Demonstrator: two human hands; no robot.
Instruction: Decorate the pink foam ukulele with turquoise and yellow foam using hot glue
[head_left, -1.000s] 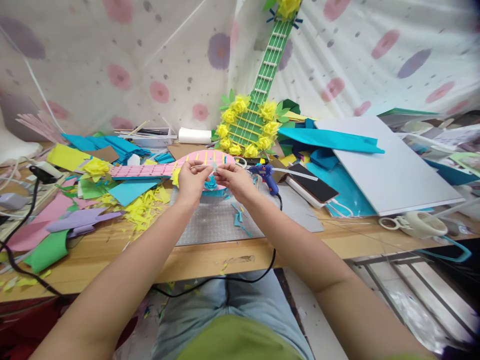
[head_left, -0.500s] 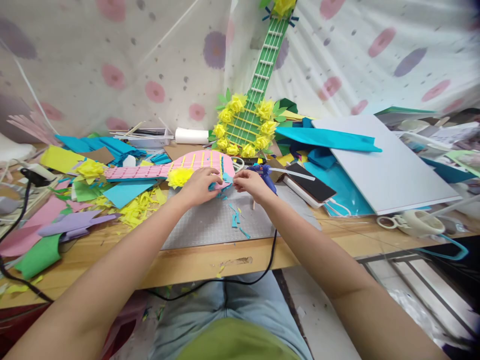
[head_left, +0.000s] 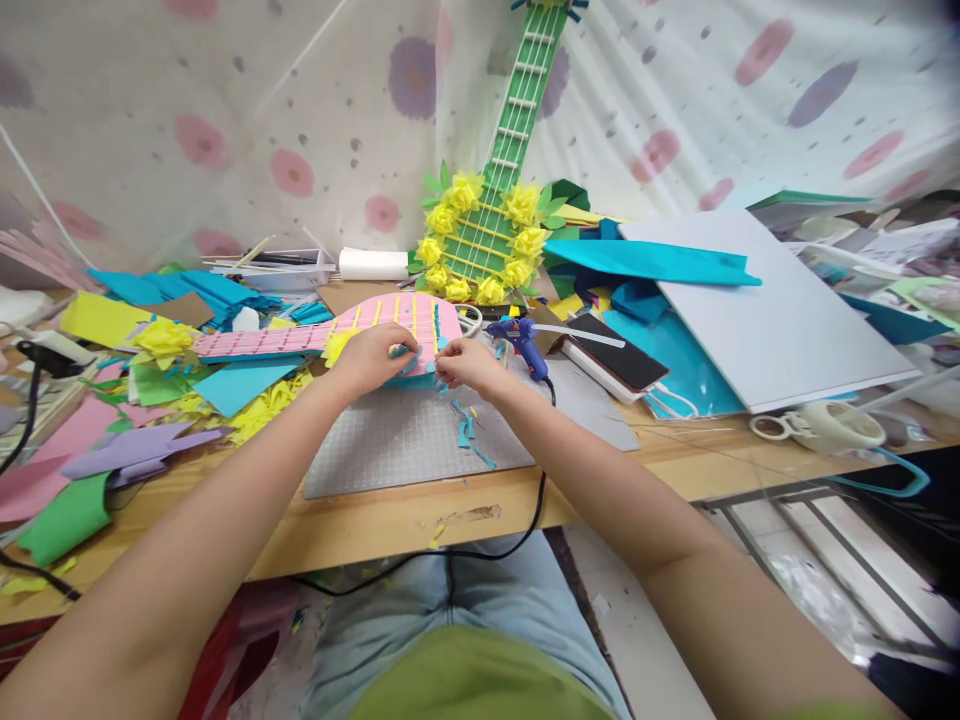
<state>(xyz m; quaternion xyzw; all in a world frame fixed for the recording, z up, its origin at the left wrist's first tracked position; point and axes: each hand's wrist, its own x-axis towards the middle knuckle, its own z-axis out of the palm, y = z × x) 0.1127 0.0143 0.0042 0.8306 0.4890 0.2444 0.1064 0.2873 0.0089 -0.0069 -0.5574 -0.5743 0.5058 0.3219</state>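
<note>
Pink, yellow-striped toy guitar (head_left: 361, 317) lies partly over the grey gridded mat (head_left: 375, 445); left hand (head_left: 369, 358) curls its fingers by blue paper (head_left: 406, 352), hold unclear; right hand (head_left: 471, 366) bunches its fingers near the guitar's end, contents indiscernible; beyond, white rectangular plastic tray (head_left: 296, 281) holds slim sticks (head_left: 255, 250).

A green toy guitar (head_left: 480, 240) with yellow flowers (head_left: 520, 203) stands tilted in front of a white curtain (head_left: 315, 90) with pink and purple spots. To its left are a white roll (head_left: 373, 265) and a little tray (head_left: 304, 280) with sticks in it. To its right, a long blue piece (head_left: 652, 262) lies partly on a big pale board (head_left: 772, 330). A black phone (head_left: 619, 350) is near the board. Purple paper (head_left: 139, 453) and green paper (head_left: 66, 522) lie far left on the wooden surface (head_left: 360, 530).
</note>
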